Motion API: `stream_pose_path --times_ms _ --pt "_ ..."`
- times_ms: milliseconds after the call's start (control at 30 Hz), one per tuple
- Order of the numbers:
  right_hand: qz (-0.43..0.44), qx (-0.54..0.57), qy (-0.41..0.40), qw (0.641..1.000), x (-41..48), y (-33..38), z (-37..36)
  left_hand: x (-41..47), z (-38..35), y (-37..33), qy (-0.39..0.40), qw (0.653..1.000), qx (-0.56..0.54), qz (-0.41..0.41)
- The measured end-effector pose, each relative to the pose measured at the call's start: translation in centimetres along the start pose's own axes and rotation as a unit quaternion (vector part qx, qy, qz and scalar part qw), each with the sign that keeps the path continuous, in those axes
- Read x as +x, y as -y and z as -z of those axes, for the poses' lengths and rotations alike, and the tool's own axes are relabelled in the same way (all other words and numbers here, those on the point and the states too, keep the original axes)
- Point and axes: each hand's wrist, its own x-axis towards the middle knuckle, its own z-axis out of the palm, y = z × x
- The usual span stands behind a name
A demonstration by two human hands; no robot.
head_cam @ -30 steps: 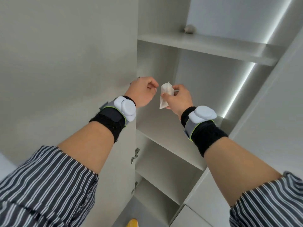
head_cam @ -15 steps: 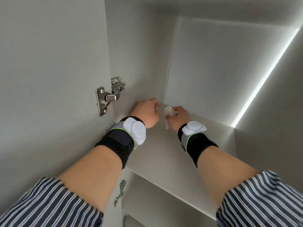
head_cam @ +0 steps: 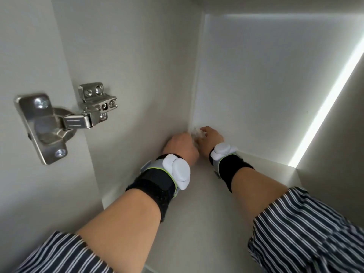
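In the head view, both hands are deep in the back left corner of a pale cupboard compartment, just above its shelf (head_cam: 197, 213). A small white wad (head_cam: 197, 134) sits right in that corner, where the side wall (head_cam: 147, 75) meets the back panel (head_cam: 266, 75). It is blurred, and only a little of it shows between the two hands.

The right hand (head_cam: 210, 139) is just to the right of the wad and touches it. Its fingers are curled in around the wad, with one fingertip (head_cam: 204, 128) arched over the top, so it has hold of the wad. The left hand (head_cam: 182, 145) is just to the left of the wad, close against the right hand. Only the back of this hand shows. Its fingers bend away toward the corner and their tips are hidden, so I cannot tell whether it grips the wad or only rests beside it.

Each wrist wears a black band with a white device, the left one (head_cam: 178, 172) nearer the camera than the right one (head_cam: 224, 151). Striped sleeves (head_cam: 305, 233) are pushed up both forearms.

A metal hinge (head_cam: 65, 119) is fixed to the open door (head_cam: 29, 56) at the left, well apart from the hands. A bright light strip (head_cam: 325, 103) runs down the right side of the back panel.
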Motion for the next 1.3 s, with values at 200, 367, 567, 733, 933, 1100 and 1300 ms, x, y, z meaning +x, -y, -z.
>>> stream_pose_path --times_ms 200,367,567,733,933,1100,1300 --pt "0.015 -0.024 0.039 0.999 0.6 0.5 -0.7 0.4 -0.3 0.5 0.013 1.0 0.015 -0.004" --pt "-0.009 0.009 0.048 0.999 -0.5 0.3 0.1 -0.2 0.2 0.4 0.018 1.0 0.011 -0.004" --pt "0.004 -0.03 0.032 0.999 -3.9 1.0 2.6 -3.1 2.0 0.4 0.035 0.999 0.011 0.004" --pt "0.054 -0.134 0.071 0.987 -9.8 4.1 5.6 -9.0 5.8 0.5 0.078 0.996 0.012 0.039" --pt "0.106 -0.176 0.175 0.963 -18.3 9.2 10.9 -18.0 13.4 -1.8 0.105 0.992 0.03 0.06" --pt "0.17 -0.22 0.284 0.918 -25.4 12.9 14.2 -26.6 18.8 -3.4 0.125 0.988 -0.009 0.093" --pt "0.249 -0.199 0.384 0.866 -35.4 16.5 17.6 -40.3 23.7 -4.5 0.133 0.975 -0.024 0.178"
